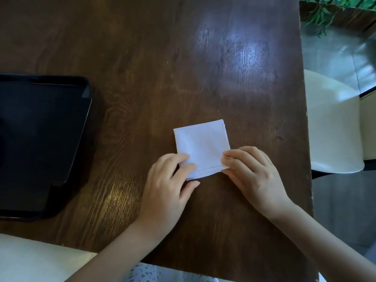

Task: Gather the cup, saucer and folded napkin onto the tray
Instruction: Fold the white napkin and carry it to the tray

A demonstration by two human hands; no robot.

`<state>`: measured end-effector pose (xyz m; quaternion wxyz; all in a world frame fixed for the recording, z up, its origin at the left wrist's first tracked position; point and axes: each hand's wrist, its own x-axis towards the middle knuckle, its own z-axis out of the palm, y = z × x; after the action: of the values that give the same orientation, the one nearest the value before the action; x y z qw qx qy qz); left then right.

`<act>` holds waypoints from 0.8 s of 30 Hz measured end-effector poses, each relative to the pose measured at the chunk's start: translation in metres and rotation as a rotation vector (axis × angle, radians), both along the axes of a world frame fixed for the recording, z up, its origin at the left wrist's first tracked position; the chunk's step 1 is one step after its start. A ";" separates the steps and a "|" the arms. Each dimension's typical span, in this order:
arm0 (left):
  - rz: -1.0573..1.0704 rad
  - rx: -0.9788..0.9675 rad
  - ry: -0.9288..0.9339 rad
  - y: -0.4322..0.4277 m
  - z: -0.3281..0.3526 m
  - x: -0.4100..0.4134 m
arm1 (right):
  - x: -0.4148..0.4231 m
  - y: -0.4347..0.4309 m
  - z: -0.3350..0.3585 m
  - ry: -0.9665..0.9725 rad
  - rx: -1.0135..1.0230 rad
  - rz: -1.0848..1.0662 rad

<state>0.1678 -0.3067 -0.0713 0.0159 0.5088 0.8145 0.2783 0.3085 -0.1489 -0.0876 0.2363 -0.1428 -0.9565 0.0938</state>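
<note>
Squarely in the middle of things lies the folded napkin [201, 148], a white cloth square flat on the dark wooden bench [142, 58], near its right-hand edge and well apart from the tray. It is close to square, so it has hardly any long axis; it sits slightly turned, its far corner angled up and to the right, its stacked edges showing along the near side. The left hand [166, 180] pinches the near-left corner — thumb below, fingers curled on top — while the right hand [250, 169] presses bunched fingertips onto the near-right corner. Holding both near corners this way likely keeps the layers from sliding apart, whether to crease the fold or to lift it whole. The black tray [81, 127] waits empty at the left, partly out of view. Neither cup nor saucer shows here.
</note>
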 end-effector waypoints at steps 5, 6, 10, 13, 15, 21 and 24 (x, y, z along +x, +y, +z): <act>-0.004 0.009 0.031 0.003 -0.008 0.002 | 0.009 0.009 0.000 -0.083 -0.021 0.069; -0.006 0.015 0.039 0.004 -0.008 0.004 | 0.009 0.010 0.000 -0.078 -0.043 0.073; -0.023 0.020 0.047 0.006 -0.009 0.009 | 0.011 0.016 0.002 -0.067 -0.083 0.093; -0.041 0.051 0.077 0.010 -0.010 0.011 | 0.012 0.024 0.003 -0.065 -0.075 0.124; -0.057 0.048 0.092 0.013 -0.009 0.012 | 0.012 0.027 0.000 -0.069 -0.077 0.126; -0.032 0.018 0.060 0.027 0.007 0.009 | 0.019 0.028 -0.006 -0.092 -0.106 0.142; 0.013 -0.098 0.102 0.056 0.011 0.010 | 0.015 0.025 -0.007 -0.056 -0.111 0.130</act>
<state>0.1775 -0.2507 -0.0606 -0.0024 0.5157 0.8302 0.2118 0.3235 -0.1242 -0.0941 0.1945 -0.0960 -0.9634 0.1575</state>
